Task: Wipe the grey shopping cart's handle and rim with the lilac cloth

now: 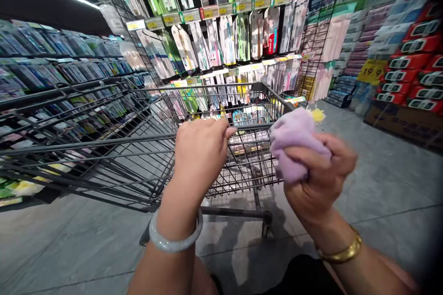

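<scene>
My left hand (202, 143), below which a pale bangle circles the wrist, is closed over the top bar of a dark wire shopping cart (238, 183). To the right, my right hand (321, 175) is shut on a soft, crumpled purple cloth (294, 136), bunched between thumb and fingers above the cart's right edge. A small yellow fluffy thing (317, 115) shows just behind the cloth; I cannot tell whether it is attached. Motion slightly blurs the right hand. Through the cart's wires the grey floor is visible.
Ahead stands a rack of packaged toothbrushes (226, 39). Shelves of packaged goods (62, 73) run along the left. At the right, red packs (411, 64) are stacked on a cardboard box (398, 122), beside a yellow price sign (371, 71). Grey floor tiles (380, 184) lie below.
</scene>
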`<state>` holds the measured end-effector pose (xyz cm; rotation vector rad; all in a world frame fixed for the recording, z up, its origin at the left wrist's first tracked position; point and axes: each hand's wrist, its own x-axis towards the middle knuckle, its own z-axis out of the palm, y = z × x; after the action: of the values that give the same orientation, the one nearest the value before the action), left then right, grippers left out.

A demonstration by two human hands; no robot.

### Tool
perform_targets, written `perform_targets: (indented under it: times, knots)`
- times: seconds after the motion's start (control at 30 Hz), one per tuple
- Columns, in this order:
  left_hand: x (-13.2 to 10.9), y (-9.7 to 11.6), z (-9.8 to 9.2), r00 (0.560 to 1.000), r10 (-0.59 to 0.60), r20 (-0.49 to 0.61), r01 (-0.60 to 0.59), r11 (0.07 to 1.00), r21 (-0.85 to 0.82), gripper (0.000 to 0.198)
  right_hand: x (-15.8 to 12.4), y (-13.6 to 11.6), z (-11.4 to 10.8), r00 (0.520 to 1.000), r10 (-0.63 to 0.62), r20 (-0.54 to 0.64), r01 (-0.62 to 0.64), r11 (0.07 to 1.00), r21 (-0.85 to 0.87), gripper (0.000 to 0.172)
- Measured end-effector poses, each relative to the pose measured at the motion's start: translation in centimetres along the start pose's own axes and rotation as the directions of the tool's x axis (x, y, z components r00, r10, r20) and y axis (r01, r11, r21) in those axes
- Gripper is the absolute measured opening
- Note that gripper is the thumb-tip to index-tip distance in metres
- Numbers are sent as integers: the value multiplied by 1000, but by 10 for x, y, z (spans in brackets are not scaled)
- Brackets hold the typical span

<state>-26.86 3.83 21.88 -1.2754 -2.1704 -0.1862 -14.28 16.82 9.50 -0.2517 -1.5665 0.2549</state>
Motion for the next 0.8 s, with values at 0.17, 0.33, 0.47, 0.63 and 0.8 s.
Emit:
perform_targets:
  times: [0.17,0.33,0.47,0.63,0.8]
  knots:
    - [-1,-1,4,1000,-5,-19,4,999,-38,32,4,-16,28,955,-151,256,126,986,109,42]
    - [-10,-33,-10,993,-81,-90,70,991,-116,28,39,-8,18,986,-97,134,95,995,22,44]
    - [-12,-57,-17,987,-152,45,152,988,8,49,74,-21,24,954,-86,287,114,990,-82,34]
    - [-5,-52,-5,989,-144,25,141,986,91,48,86,-52,46,844,-223,488,227,972,53,34]
    - [-3,-44,7,991,-132,-34,133,990,39,45,119,-6,27,837,175,519,-32,962,-273,28]
